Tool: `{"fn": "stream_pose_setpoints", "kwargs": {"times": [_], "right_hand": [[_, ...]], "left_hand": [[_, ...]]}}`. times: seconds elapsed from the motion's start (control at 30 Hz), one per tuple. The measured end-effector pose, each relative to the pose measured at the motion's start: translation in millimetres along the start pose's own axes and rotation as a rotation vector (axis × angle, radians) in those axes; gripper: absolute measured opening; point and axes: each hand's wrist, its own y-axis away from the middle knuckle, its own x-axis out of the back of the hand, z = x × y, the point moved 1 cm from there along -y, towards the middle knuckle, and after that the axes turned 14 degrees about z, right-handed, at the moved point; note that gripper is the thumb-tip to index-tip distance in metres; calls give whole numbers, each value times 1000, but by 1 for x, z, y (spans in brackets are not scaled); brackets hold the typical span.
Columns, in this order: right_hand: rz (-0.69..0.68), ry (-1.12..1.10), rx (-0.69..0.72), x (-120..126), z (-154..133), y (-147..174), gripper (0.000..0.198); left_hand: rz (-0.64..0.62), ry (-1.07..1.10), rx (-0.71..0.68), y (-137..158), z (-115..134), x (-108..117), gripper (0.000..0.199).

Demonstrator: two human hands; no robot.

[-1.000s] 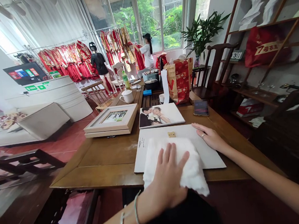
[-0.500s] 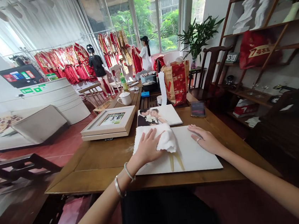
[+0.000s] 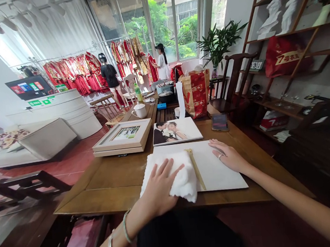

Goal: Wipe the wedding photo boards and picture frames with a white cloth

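Observation:
My left hand (image 3: 160,187) lies spread over a crumpled white towel (image 3: 185,180), pressing it onto the left part of a white board (image 3: 217,173). The towel hangs slightly past the board's near edge. Beside the towel a yellowish strip (image 3: 198,171) runs along the board; whatever lies beneath the cloth is hidden. Flat on the board's right side rests my right hand (image 3: 227,156), fingers stretched out, with a ring on one finger. Just beyond the board is a photo panel (image 3: 180,129) of a couple.
Stacked picture frames (image 3: 122,138) lie at the table's left. Farther back stand a white lidded mug (image 3: 140,110), a blue box (image 3: 161,106) and a red paper bag (image 3: 197,92). A dark phone-like object (image 3: 219,121) is at the right. Two people stand near the clothes racks.
My left hand has drawn the towel toward me and slightly left, to the board's near edge. More of the yellowish strip's length shows. My right hand stays on the board.

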Motion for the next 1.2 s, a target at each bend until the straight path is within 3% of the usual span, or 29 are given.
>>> {"fn": "stream_pose_setpoints", "kwargs": {"times": [0.17, 0.27, 0.43, 0.6, 0.7, 0.83, 1.07, 1.2], "right_hand": [[-12, 9, -12, 0, 0, 0, 36], [-2, -15, -13, 0, 1, 1, 36], [8, -32, 3, -1, 2, 1, 35], [-4, 9, 4, -1, 1, 0, 37], [-5, 19, 8, -1, 1, 1, 37], [3, 18, 5, -1, 2, 1, 36], [-17, 44, 18, 0, 2, 0, 38], [-18, 46, 21, 0, 2, 0, 38]], "left_hand": [[62, -83, 63, -41, -39, -8, 68], [96, -109, 95, -56, -50, -12, 67], [92, -110, 95, -39, -39, -10, 70], [-24, -56, 63, 4, -11, 5, 85], [-77, 9, 27, 18, 3, 15, 83], [-74, 16, 30, 3, 4, 14, 79], [-32, -31, 51, -56, -22, -5, 67], [-31, -25, 64, -58, -15, -5, 63]]}}
